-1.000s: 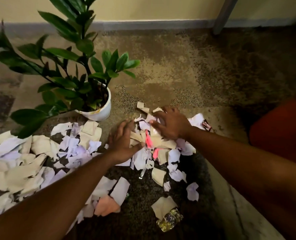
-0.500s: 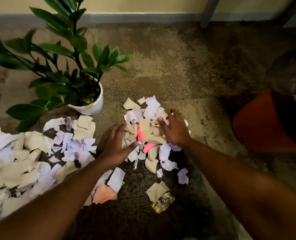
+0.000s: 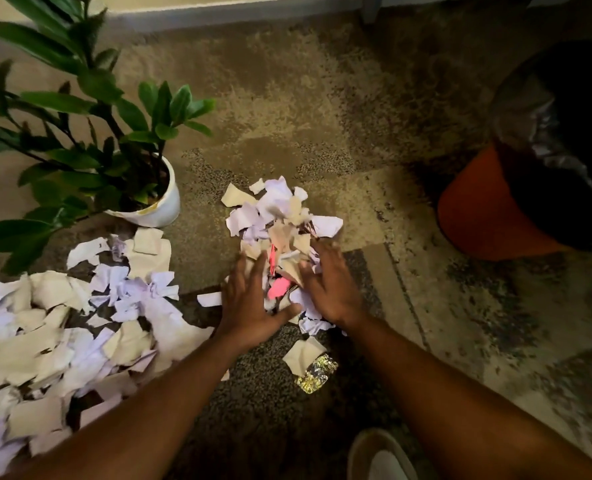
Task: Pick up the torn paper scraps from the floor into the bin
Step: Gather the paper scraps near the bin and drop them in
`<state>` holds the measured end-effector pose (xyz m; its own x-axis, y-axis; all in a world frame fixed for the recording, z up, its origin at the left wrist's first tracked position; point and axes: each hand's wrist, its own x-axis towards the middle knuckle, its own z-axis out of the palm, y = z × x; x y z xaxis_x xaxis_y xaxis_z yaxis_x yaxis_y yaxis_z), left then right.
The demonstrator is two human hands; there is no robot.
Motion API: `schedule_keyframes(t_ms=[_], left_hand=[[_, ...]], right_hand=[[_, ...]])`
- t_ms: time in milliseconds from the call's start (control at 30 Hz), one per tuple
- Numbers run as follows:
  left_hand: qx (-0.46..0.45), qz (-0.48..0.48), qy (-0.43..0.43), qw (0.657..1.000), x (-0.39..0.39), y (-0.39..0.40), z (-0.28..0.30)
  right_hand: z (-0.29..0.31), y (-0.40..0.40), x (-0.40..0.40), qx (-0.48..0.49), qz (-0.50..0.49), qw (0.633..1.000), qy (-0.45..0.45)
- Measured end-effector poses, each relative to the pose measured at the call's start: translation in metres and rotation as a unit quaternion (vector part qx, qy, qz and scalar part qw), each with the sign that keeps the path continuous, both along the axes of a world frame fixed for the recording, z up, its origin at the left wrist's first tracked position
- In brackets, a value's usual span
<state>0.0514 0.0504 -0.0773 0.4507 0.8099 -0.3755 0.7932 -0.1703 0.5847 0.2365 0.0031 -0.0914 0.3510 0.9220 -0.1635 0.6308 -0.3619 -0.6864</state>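
1. Cupping a small heap of paper scraps (image 3: 280, 220) between them, the left hand (image 3: 249, 303) and right hand (image 3: 332, 289) stand with fingers spread and straight, palms turned in against the heap's sides, curled round nothing. If they lift like this, loose pieces at the far edge, which neither palm reaches, probably slide out and stay on the floor (image 3: 287, 109).
2. Carrying is the next risk: the bin (image 3: 488, 216) stands well apart to the right (orange body, dark liner (image 3: 550, 133) folded over the rim), so a loosely pressed bundle likely sheds scraps along the way.
3. A pink scrap (image 3: 276, 289) sits in the gap between the palms; I judge it could drop through underneath if the hands do not close together at the bottom.
4. A shiny foil wrapper (image 3: 317, 375) and a tan piece (image 3: 303, 353) lie just behind the hands, outside the heap, and could be missed.
5. Most of the job remains: a far larger spread of scraps (image 3: 45, 341) covers the floor on the left, near the potted plant (image 3: 145, 202), whose leaves may be knocked when reaching there.
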Motion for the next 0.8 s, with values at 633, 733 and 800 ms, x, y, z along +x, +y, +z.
schedule_keyframes(t_ms=[633, 733, 800], left_hand=[[0.208, -0.136, 0.177, 0.952, -0.01, -0.018, 0.003], [0.191, -0.134, 0.182, 0.955, -0.021, 0.009, 0.009], [0.173, -0.146, 0.159, 0.961, -0.032, 0.021, 0.01]], right_hand=[[-0.009, -0.047, -0.081, 0.006, -0.217, 0.967, 0.13], [0.01, -0.03, -0.062, 0.063, -0.197, 0.973, 0.101], [0.025, -0.024, -0.039, 0.085, -0.182, 0.98, 0.0]])
